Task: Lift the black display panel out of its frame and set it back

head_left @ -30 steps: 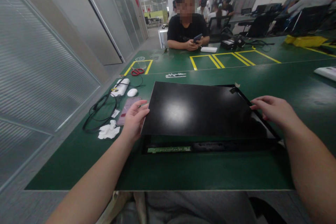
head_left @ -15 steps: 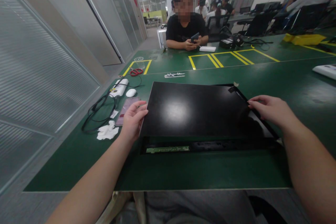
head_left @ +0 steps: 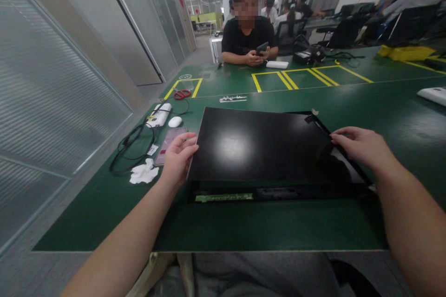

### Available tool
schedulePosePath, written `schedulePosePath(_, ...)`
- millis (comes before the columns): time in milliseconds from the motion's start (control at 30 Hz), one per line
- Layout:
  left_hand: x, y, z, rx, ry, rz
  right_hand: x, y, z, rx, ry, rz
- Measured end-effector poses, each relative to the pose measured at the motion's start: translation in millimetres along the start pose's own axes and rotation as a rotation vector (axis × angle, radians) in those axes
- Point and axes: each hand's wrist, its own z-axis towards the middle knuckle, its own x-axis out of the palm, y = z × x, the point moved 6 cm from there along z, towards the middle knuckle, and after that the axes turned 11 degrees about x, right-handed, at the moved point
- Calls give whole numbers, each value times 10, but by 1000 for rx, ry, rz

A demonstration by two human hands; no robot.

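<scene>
A glossy black display panel lies at a slant over a black frame, its left side raised. Along the frame's near side a green circuit board strip shows below the panel. My left hand pinches the panel's left edge between thumb and fingers. At the opposite side my right hand is closed with its fingertips at the right edge, where panel and frame meet. Which of the two it grips I cannot fully make out.
Left of the panel are a phone, a crumpled tissue, a white mouse, black cables and a white power strip. Red-handled scissors lie farther back. Across the green table sits a person holding a phone.
Both hands keep their places on the panel's edges. The whole view has shifted very slightly; otherwise the panel and frame look the same.
</scene>
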Motion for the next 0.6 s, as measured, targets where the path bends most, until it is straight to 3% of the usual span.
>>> schedulePosePath(600, -42, 31, -12, -29, -34, 31, -14, 54, -53, 13, 7, -42)
